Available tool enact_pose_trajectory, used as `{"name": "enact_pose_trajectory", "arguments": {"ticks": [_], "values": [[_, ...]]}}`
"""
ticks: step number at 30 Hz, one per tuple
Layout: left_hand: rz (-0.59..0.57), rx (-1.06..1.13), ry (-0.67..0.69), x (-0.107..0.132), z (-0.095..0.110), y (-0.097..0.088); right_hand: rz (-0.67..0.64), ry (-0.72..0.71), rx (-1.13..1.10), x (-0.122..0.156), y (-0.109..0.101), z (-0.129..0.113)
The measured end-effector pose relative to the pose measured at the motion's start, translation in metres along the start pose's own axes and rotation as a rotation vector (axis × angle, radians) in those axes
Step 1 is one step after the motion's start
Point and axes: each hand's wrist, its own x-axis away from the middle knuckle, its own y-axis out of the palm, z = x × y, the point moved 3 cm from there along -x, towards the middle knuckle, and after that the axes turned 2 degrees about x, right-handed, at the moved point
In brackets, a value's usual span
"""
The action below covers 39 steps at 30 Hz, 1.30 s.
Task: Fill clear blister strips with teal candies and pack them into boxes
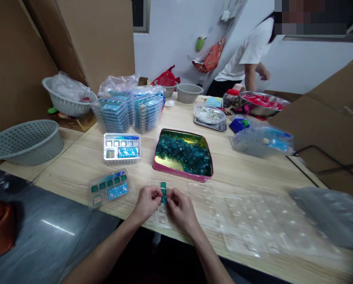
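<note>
Head view.

1. Edges and open room. The pale wood counter (pixel 78 165) has its near edge running from the left down to the lower right. Both forearms cross that edge. Bare wood shows between the tin (pixel 180 176) and the filled pack (pixel 109 190), and behind the sheet of empty trays (pixel 253 221). A cardboard wall closes the left side. A person in a white shirt (pixel 249 51) stands at the far end, well apart from the hands.

2. Hands. The left hand (pixel 146 202) and right hand (pixel 180 210) meet just inside the near edge. The grip of each hand is pressed together, pinching one teal tile (pixel 163 193) between the fingertips. The tile sits directly over a clear tray (pixel 161 216). A second tile (pixel 163 184) lies in a pocket of that tray, just behind the first.

3. Containers.
- Tin: pink outer wall, gold inside, rectangular with rounded corners, partly filled with loose glossy teal tiles.
- Filled pack: a row of teal tiles and a blue patterned card inside.
- Second pack (pixel 122 148): pockets mostly white.
- Stacked packs (pixel 129 112): two tall bundles in plastic wrap.
- Grey basket (pixel 22 144): perforated wall, contents not visible.
- Metal bowl (pixel 263 103): red pieces.

4. Materials. The trays are thin clear moulded plastic with square pockets.
</note>
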Motion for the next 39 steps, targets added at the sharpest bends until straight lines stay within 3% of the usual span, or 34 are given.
{"name": "enact_pose_trajectory", "arguments": {"ticks": [6, 12, 14, 17, 22, 27, 32, 36, 39], "values": [[0.042, -0.564, 0.211, 0.003, 0.009, 0.005, 0.011, -0.1, 0.389, 0.001, 0.005, -0.008], [-0.018, -0.697, 0.281, 0.009, 0.018, 0.002, -0.043, -0.192, 0.364, -0.001, -0.002, -0.019], [-0.046, -0.648, 0.289, 0.01, 0.02, 0.002, -0.054, -0.196, 0.285, -0.007, -0.016, -0.018], [-0.11, -0.64, 0.291, 0.01, 0.021, 0.006, 0.05, -0.18, 0.232, -0.026, -0.052, -0.016], [-0.184, -0.651, 0.259, 0.005, 0.02, 0.013, 0.244, -0.19, 0.526, -0.078, -0.109, -0.006], [-0.187, -0.665, 0.34, -0.005, 0.014, 0.012, 0.363, -0.097, 0.69, -0.128, -0.134, 0.009], [-0.118, -0.6, 0.329, -0.005, 0.019, 0.004, 0.335, -0.095, 0.633, -0.136, -0.135, 0.011], [0.013, -0.316, 0.266, 0.0, 0.037, -0.004, 0.208, -0.119, 0.221, -0.1, -0.115, 0.0], [-0.007, 0.054, 0.128, 0.002, 0.048, 0.0, 0.112, -0.179, 0.007, -0.061, -0.086, -0.019]]}}
